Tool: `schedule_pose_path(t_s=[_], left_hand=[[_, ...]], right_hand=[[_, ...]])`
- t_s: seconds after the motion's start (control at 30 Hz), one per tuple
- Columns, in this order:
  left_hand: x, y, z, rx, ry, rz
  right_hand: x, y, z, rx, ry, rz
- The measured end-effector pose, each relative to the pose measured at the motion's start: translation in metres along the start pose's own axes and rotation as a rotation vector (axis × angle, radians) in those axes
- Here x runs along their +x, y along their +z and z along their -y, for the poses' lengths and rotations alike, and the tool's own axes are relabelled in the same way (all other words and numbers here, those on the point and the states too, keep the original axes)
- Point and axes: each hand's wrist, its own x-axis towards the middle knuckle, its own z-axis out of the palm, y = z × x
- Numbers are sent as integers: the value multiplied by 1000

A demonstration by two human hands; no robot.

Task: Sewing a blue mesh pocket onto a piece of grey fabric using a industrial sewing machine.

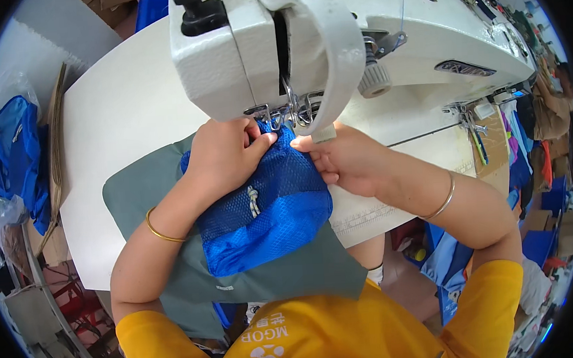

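A blue pouch (pixel 270 236) with a dark mesh panel and a light cord loop (pixel 254 201) lies under the head of a white sewing machine (pixel 227 64). Its upper edge is at the presser foot (pixel 275 117). My left hand (pixel 222 153) is closed on that edge, thumb and fingers pinching the fabric just left of the foot. On the other side, my right hand (pixel 347 159) grips the pouch's right edge between thumb and curled fingers. Beneath the pouch, a grey-green cloth (pixel 145 178) spreads over the white table and hangs toward my lap. The needle tip cannot be made out.
The white table (pixel 110 91) curves around the machine, with a ruler strip (pixel 367 217) along its near edge. Snips (pixel 472 127) lie at the right. Blue fabric in a clear bag (pixel 16 156) stands at the left. A blue bin with cloth (pixel 446 267) sits below right.
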Motion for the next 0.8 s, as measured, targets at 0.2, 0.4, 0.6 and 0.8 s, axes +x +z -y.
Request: schedule_pose_path(t_s=[0.2,0.4,0.6,0.8], left_hand=[[-6,10,2,18,48,-55],[-5,20,12,-28,82,-172],[-1,18,11,-138,66,-238],[1,21,24,-374,59,-309]], right_hand=[[-10,16,-17,115,-24,-6],[-11,20,-20,-185,-112,-82],[-11,19,-17,-172,-91,-64],[-10,14,-11,-72,-55,123]])
